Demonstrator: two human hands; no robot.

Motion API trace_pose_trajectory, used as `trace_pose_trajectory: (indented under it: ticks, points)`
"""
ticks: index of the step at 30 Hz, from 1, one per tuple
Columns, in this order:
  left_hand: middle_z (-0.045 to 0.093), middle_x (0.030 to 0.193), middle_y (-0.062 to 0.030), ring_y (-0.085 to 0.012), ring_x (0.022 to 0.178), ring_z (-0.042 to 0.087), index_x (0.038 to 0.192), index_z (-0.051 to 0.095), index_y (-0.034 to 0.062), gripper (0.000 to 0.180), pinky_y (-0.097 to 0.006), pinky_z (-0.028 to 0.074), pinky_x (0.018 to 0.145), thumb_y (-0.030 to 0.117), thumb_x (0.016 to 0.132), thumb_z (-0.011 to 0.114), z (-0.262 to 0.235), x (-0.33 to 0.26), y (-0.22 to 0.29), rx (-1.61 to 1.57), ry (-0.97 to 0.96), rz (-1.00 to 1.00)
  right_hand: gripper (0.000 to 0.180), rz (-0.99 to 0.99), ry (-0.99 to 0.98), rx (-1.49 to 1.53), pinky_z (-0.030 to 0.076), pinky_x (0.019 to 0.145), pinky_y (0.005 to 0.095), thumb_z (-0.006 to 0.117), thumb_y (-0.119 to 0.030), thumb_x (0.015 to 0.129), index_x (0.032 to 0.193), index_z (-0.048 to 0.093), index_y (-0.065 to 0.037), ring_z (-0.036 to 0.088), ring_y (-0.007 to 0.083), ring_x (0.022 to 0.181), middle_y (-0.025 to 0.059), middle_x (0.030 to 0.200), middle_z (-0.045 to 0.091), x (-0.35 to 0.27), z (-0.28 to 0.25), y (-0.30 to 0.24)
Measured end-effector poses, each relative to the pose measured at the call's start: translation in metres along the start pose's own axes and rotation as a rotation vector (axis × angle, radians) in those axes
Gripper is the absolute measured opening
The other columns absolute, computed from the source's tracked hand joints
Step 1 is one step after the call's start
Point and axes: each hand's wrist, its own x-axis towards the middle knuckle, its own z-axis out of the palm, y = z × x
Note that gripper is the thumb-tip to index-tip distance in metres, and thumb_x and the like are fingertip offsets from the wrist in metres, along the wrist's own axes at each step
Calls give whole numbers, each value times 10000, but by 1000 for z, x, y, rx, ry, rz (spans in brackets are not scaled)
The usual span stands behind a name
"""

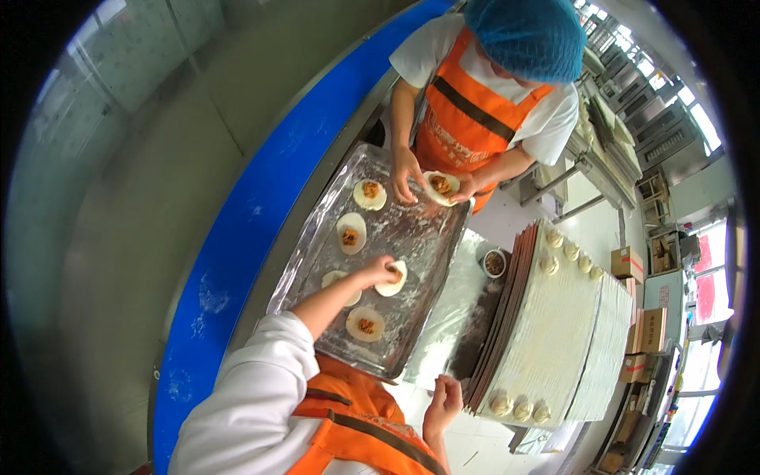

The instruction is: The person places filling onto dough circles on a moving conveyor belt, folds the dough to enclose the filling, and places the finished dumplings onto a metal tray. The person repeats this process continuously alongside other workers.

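We see the dough round [393,288] over the middle of the tray [416,237]; at it, our left hand [383,271] has fingers bunched together, though what they pinch we cannot tell. Too strong pressing may tear the dough. On the tray's left half, a second dough round [332,277] lies below our forearm [328,302], which could smear it by sinking. Outside the tray's near right corner, our right hand [444,402] is curled; its grip we cannot tell.

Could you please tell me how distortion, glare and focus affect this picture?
Head view: the blue strip bows into an arc, likely from the fisheye, and the corners go black; same view, light glints off the metal tray, and the windows at upper right look washed out; there too, the left hand and right hand look reasonably sharp.
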Motion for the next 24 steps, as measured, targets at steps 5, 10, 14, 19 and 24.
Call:
trace_pose_trajectory:
  ticks: [5, 10, 14, 19, 24]
  points:
    - [410, 1189, -198, -329, 1073, 445, 1201, 398, 35, 670, -400, 406, 873, 332, 663, 665, 9, -29, 28, 1000, 195, -15, 38, -51, 87, 82, 406, 609, 216, 531, -11, 805, 815, 568, -9, 486, 76, 640, 16, 731, 564, 5, -9, -4]
    - [370, 1253, -207, -329, 1117, 419, 1263, 330, 14, 750, -397, 399, 898, 381, 696, 657, -11, -63, 52, 857, 321, 101, 36, -204, -4, 153, 407, 607, 214, 545, -3, 799, 824, 570, -9, 482, 75, 644, 16, 725, 553, 26, 3, 2]
    - [380, 1278, -171, -276, 1107, 437, 1280, 304, 27, 690, -369, 383, 906, 241, 739, 676, -10, -90, 55, 361, 324, 371, 83, -157, -98, 69, 411, 612, 222, 568, -71, 805, 850, 582, -2, 508, 88, 667, 23, 718, 565, 53, 24, 6]
    - [453, 1191, -151, -245, 1072, 467, 1256, 350, 42, 546, -337, 424, 859, 211, 808, 613, -23, -164, 61, 50, 216, 383, 270, 584, -58, 666, 456, 664, 266, 562, -155, 819, 1055, 545, -25, 570, 132, 779, 46, 869, 593, 51, 21, 52]
    - [460, 1185, -135, -218, 1059, 474, 1250, 364, 61, 485, -325, 431, 845, 184, 835, 581, -66, -189, 36, -42, 277, 188, 363, 615, 201, 601, 475, 701, 285, 594, -119, 791, 1116, 506, 17, 565, 150, 806, 61, 916, 583, 19, 17, 97]
